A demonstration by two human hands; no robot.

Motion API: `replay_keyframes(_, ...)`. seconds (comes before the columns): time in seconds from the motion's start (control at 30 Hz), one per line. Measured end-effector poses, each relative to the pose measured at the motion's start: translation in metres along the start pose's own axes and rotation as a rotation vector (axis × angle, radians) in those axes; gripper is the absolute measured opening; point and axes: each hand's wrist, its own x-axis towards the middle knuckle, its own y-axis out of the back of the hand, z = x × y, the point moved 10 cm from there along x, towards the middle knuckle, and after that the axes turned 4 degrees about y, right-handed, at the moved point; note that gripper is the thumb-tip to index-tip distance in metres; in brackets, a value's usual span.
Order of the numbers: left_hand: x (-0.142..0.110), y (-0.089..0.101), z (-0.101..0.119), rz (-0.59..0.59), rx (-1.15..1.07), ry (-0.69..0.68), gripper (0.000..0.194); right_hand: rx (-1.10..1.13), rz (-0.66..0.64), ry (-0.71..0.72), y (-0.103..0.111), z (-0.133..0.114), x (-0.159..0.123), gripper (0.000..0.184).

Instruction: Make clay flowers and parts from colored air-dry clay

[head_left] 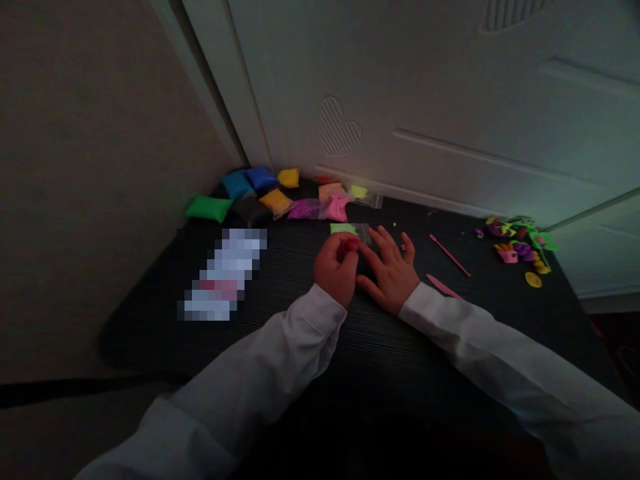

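Pale panelling [285, 80] backs the dark tabletop [293, 267]. Over it we record the right hand [393, 277], fingers spread, and the left hand [334, 268], pinching a small red piece [352, 245]. We find it just left of the right index fingertip, the left hand nearer; its long axis we cannot tell.

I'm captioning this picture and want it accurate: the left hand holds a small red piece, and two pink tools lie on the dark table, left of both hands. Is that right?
Not quite: the two pink tools lie to the right of both hands, as the head view shows. The left hand does hold the small red piece.
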Motion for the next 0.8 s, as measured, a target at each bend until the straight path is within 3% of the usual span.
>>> replay_keyframes(0.3, 0.004, 0.005, -0.003, 0.045, -0.012, 0.017, 0.018, 0.001, -0.052, 0.079, -0.011, -0.010, 0.003, 0.058)
replay_keyframes(0.8, 0.006, -0.002, -0.009, 0.006, 0.020, 0.029, 0.017, 0.031, -0.058, 0.032, -0.014, -0.001, 0.003, 0.064)
